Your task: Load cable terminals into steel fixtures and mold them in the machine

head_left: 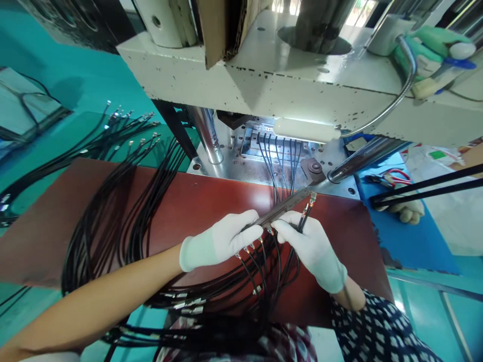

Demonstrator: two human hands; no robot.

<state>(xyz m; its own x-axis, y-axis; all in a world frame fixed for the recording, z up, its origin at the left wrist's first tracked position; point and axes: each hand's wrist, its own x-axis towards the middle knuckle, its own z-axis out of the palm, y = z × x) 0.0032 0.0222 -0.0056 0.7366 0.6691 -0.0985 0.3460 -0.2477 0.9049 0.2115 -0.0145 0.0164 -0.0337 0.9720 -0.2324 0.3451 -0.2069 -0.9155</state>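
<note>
My left hand [236, 236], in a white glove, is closed on a long narrow metal bar [286, 206] that slants up to the right. Several black cables [252, 269] hang from the bar's lower edge by their metal connector ends. My right hand [307, 244], gloved too, pinches near the bar's middle at a cable end. Two more cable ends with connectors [307, 208] stick up between its fingers. Behind the bar, several thin cables [281, 163] run into a lit metal mould [260, 143] in the press.
A reddish-brown board [215, 193] covers the work surface, with bundles of black cables [98, 216] at left. Above is the press's heavy white plate [245, 85], between steel columns [207, 136]. Red-handled pliers [394, 177] and a glove [409, 210] lie on a blue surface [433, 236] at right.
</note>
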